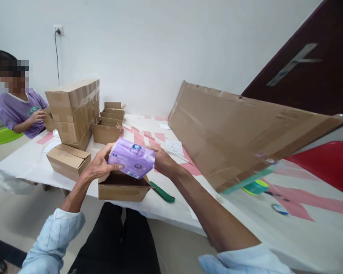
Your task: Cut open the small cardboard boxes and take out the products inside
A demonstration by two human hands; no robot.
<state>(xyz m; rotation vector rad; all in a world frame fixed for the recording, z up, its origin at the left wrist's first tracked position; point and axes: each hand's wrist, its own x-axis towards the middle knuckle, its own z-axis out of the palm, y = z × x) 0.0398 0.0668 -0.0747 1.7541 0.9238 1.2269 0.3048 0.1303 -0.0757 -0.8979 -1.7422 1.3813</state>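
Observation:
A purple plastic-wrapped pack [128, 156] with a barcode on its lower edge is held between my two hands. My left hand [103, 161] grips its left end, thumb across the front. At the right end, the fingers of my right hand [162, 161] close on it, partly hidden behind the pack. Directly beneath, an open cardboard box [122, 192] stands at the table's near edge; its inside is mostly in shadow. Beside that box lies a green-handled tool [163, 192], its other end hidden by the box.
A closed small carton [68, 160] sits to the left, before a tall stack of taped cartons [74, 110]. Open boxes [107, 131] line up behind. A large cardboard sheet [231, 133] leans at right, near a tape roll [255, 187]. Another person [21, 102] holds cardboard at far left.

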